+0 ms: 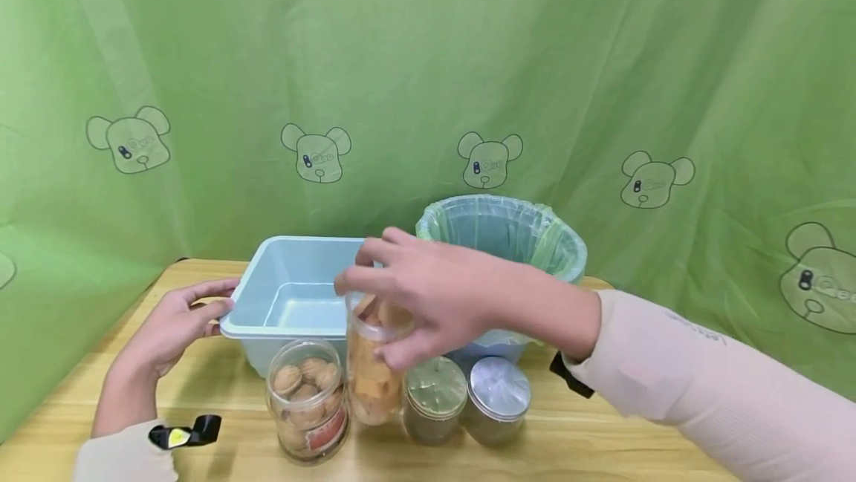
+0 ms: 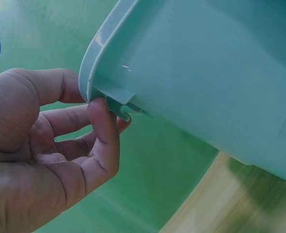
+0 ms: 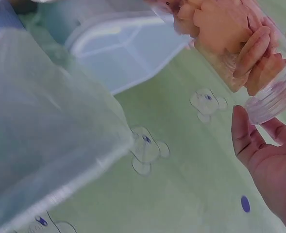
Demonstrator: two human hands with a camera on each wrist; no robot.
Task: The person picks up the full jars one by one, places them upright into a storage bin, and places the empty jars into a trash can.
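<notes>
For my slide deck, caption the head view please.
Right hand grips an open jar of orange snacks; left hand holds the blue bin.

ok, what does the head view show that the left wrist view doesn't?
Head only: the right hand gripping the tall clear plastic jar of orange pieces, a clear jar of walnuts, two short metal-lidded jars, the round bin with a green liner, and the bin's inside.
Left wrist only: the fingers curled under the rim's lip, from below.
Both: the left hand holding the pale blue rectangular plastic bin at its rim.
</notes>
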